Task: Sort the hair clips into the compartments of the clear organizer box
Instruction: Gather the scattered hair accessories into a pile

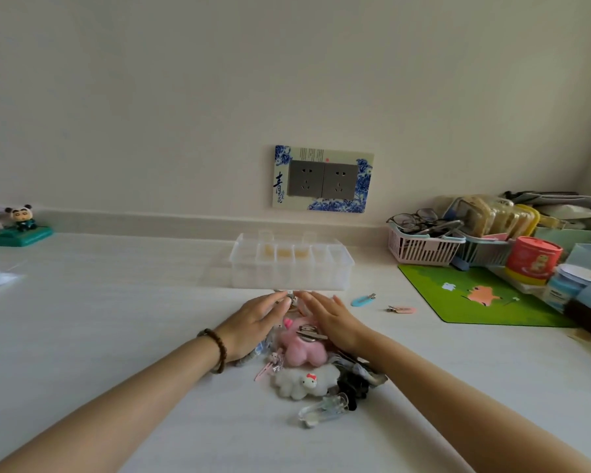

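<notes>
The clear organizer box stands on the white table, its lid off; three back compartments hold something yellowish. In front of it lies a pile of hair clips: a pink plush clip with a metal clasp, a white plush clip with a red bow, a clear clip and dark ones. My left hand and my right hand lie flat on either side of the pile's far end, fingers extended and nearly touching. Neither holds anything. A blue clip and a pink clip lie apart to the right.
A green mat lies at the right. Behind it stand a pink basket with glasses, a red tin and assorted clutter. A panda figure sits at the far left. A wall socket is behind the box.
</notes>
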### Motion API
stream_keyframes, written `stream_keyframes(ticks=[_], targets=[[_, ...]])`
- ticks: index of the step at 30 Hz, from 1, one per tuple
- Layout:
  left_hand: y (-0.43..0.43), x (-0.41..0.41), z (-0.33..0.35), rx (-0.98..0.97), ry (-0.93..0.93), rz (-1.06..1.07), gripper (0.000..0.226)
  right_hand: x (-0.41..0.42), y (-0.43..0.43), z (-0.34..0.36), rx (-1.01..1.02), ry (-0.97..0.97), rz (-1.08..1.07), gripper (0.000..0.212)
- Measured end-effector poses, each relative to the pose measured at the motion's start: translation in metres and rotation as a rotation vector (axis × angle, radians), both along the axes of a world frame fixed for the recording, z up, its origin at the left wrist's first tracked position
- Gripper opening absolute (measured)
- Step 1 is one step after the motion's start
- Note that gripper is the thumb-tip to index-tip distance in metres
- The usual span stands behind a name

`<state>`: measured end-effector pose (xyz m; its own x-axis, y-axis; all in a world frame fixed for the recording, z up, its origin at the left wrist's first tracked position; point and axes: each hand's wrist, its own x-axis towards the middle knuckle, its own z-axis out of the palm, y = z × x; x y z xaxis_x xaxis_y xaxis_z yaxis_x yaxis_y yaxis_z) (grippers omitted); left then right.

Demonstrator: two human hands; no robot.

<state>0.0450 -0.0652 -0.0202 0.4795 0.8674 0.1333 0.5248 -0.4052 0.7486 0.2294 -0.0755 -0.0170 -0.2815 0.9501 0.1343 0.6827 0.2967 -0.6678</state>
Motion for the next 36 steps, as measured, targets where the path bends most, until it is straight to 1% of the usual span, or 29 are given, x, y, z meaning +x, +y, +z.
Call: stream_keyframes(ticks=[2,3,4,5,7,9,10,11,13,14,16,17,18,20,21,22,24,25,27,29,31,36], targets=[[-0.001,-0.005,0.005,0.09,0.06,0.025,0.086,0.013,-0.003,0.011,0.012,0.147,0.013,0.045],[-0.003,-0.009,0.008,0.15,0.088,0.026,0.093,0.026,-0.003,0.017,0.043,0.196,-0.019,0.044],[-0.007,-0.012,0.013,0.207,0.103,0.007,0.096,0.043,-0.002,0.02,0.075,0.221,-0.071,0.043],[-0.012,-0.012,0.018,0.248,0.113,-0.025,0.094,0.062,0.001,0.02,0.093,0.227,-0.13,0.042],[-0.022,-0.005,0.022,0.295,0.155,-0.093,0.084,0.094,0.004,0.012,0.062,0.175,-0.24,0.044],[-0.028,0.004,0.017,0.311,0.225,-0.113,0.079,0.108,0.007,0.0,-0.01,0.01,-0.312,0.048],[-0.028,0.008,0.013,0.293,0.251,-0.109,0.08,0.108,0.007,-0.004,-0.03,-0.049,-0.314,0.05],[-0.027,0.01,0.01,0.268,0.268,-0.103,0.083,0.101,0.005,-0.006,-0.058,-0.032,-0.297,0.052],[-0.025,0.011,0.004,0.26,0.314,-0.088,0.088,0.079,-0.001,-0.005,-0.165,0.103,-0.239,0.057],[-0.024,0.011,0.002,0.28,0.348,-0.084,0.087,0.066,-0.006,-0.004,-0.201,0.135,-0.207,0.059],[-0.024,0.012,0.0,0.3,0.392,-0.097,0.08,0.044,-0.017,-0.001,-0.217,0.137,-0.145,0.066],[-0.025,0.012,0.001,0.286,0.378,-0.114,0.078,0.037,-0.022,0.0,-0.211,0.145,-0.112,0.067],[-0.024,0.011,0.004,0.253,0.323,-0.132,0.077,0.033,-0.029,0.003,-0.207,0.156,-0.091,0.066],[-0.015,0.009,0.011,0.174,0.138,-0.134,0.084,0.033,-0.045,0.011,-0.17,0.162,-0.06,0.064],[-0.007,0.007,0.015,0.145,0.075,-0.106,0.087,0.034,-0.056,0.015,-0.118,0.134,-0.036,0.065],[0.004,0.006,0.017,0.107,0.051,-0.07,0.085,0.035,-0.069,0.018,-0.042,0.068,-0.006,0.067],[0.024,0.006,0.017,-0.013,0.07,-0.021,0.071,0.035,-0.092,0.016,0.105,-0.088,0.078,0.073],[0.032,0.008,0.016,-0.06,0.103,-0.017,0.068,0.033,-0.102,0.014,0.149,-0.164,0.11,0.078],[0.043,0.015,0.014,-0.117,0.184,-0.028,0.071,0.029,-0.113,0.007,0.187,-0.28,0.134,0.087],[0.049,0.021,0.011,-0.112,0.242,-0.028,0.07,0.025,-0.114,0.0,0.224,-0.357,0.136,0.091],[0.051,0.025,0.009,-0.076,0.271,-0.026,0.067,0.024,-0.109,-0.004,0.248,-0.395,0.115,0.091],[0.034,0.022,0.012,-0.091,0.207,-0.088,0.063,0.023,-0.09,-0.009,0.23,-0.31,0.072,0.086]])
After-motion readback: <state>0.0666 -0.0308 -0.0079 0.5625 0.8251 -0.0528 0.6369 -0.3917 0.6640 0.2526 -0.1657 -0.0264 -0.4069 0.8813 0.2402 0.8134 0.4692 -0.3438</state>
